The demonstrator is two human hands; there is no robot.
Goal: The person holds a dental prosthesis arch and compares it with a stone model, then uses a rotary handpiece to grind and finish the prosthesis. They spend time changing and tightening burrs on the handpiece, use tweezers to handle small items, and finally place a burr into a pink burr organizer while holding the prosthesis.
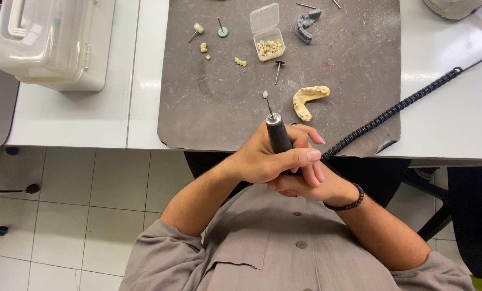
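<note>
My left hand (262,159) is shut around a dark rotary handpiece (278,133) that points away from me, its small white-tipped bur (265,95) over the grey work mat (224,108). Tucked under and behind it, my right hand (305,183), with a dark bead bracelet at the wrist, closes on the handpiece's rear end. A coiled black cord (392,110) runs from the hands up to the right. Just beyond the bur lies a yellow plaster dental cast (310,98).
On the mat sit a small open clear box of tooth pieces (268,42), a grey impression piece (305,26), several loose burs (222,29) and small tooth bits (240,62). A large translucent plastic case (52,43) stands on the white table at left. Tiled floor lies below.
</note>
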